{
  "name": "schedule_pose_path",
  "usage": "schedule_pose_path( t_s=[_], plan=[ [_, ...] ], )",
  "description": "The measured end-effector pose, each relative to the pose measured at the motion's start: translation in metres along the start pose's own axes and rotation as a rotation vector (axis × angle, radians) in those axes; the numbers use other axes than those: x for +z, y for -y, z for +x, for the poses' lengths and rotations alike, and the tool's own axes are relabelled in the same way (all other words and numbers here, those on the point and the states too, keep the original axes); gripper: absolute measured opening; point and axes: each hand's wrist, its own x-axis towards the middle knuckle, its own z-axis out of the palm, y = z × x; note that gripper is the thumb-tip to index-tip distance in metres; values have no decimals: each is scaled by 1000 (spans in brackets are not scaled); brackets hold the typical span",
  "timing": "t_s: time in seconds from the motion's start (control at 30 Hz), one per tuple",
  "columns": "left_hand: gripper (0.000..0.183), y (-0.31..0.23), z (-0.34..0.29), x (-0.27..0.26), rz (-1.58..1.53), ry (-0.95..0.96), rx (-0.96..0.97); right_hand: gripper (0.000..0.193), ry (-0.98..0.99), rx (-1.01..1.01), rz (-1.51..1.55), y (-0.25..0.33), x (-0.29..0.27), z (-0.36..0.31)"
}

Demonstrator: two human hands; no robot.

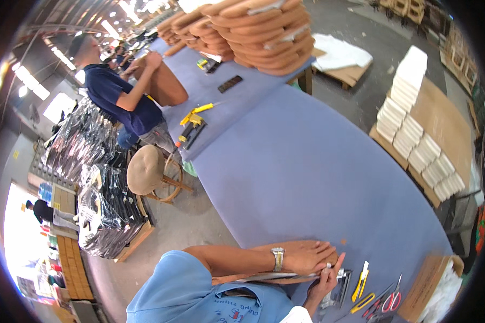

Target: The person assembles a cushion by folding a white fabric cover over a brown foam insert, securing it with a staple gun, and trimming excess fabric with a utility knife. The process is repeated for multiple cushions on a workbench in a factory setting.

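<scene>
A brown padded piece (264,248) with a pale underside edge lies close against my body, partly hidden by my left forearm. My left hand (305,256), with a metal watch on the wrist, rests over its right end, the fingers together and curving over the end. Just below, my right hand (324,281) grips the same end by its edge, thumb up and index finger pointing away. A metal-framed tool (341,285) lies beside the right hand. Farther right are a yellow utility knife (361,282), yellow-handled scissors (362,303) and red-handled scissors (392,301).
The blue-covered table (307,172) stretches ahead. A cardboard box (434,280) with white stuffing stands right. Across the table are a yellow staple gun (191,131) and stacked brown cushions (258,37). A co-worker (124,97) handles a brown piece; a stool (145,169) stands nearby.
</scene>
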Motion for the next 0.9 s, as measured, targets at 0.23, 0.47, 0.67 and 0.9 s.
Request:
schedule_pose_path(
  t_s=[0.23, 0.47, 0.67, 0.9],
  plan=[
    [70, -2, 4, -6, -31, 2, 4, 29, -120, 62, 309, -2, 14, 3],
    [71, 9, 15, 27, 130, -104, 37, 15, 9, 16, 121, -20, -15, 0],
    [70, -21, 1, 18, 120, -74, -148, 15, -145, -62, -355, 6, -55, -7],
    [72, -26, 2, 15, 105, -85, -176, 69, 31, 70, -1325, -43, -114, -45]
  ],
)
